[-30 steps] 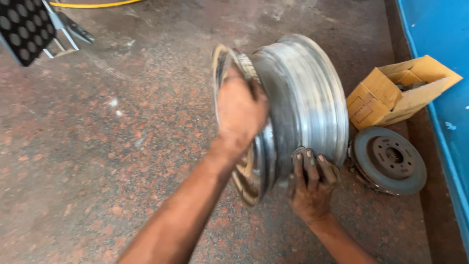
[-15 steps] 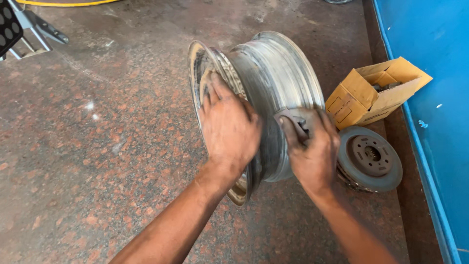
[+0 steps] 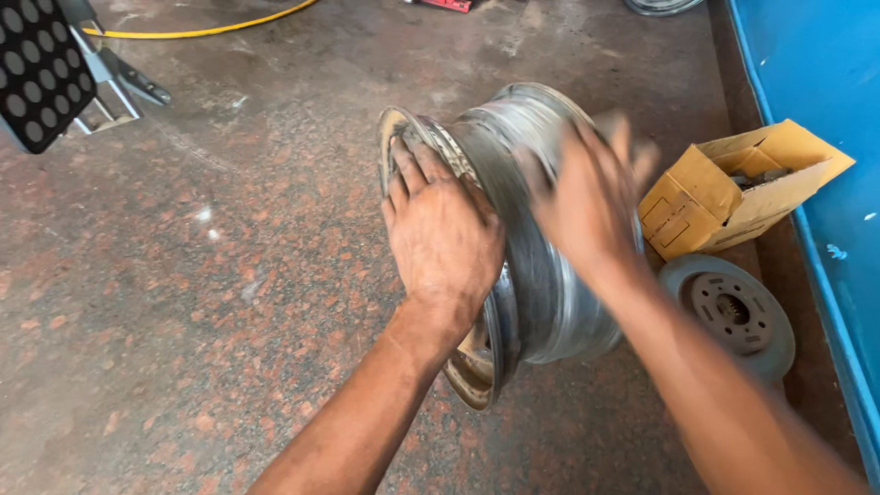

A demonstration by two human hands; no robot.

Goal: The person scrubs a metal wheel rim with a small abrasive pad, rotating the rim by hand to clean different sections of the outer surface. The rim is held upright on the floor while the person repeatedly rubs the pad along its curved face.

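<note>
Head view showed my left hand (image 3: 442, 234) spread flat on the face of the metal wheel rim (image 3: 527, 229), keeping it up on edge on the floor (image 3: 183, 302), while my right hand (image 3: 587, 197), blurry, lay open on top.

Count: one rim (image 3: 541, 247), one brake disc (image 3: 733, 313), one cardboard box (image 3: 733, 188), one yellow hose (image 3: 197, 31), one perforated black panel (image 3: 35, 69), two hands.

Bright, even daylight; soft shadows; small glare spots on floor (image 3: 206, 220); right hand (image 3: 587, 197) motion-blurred.
</note>
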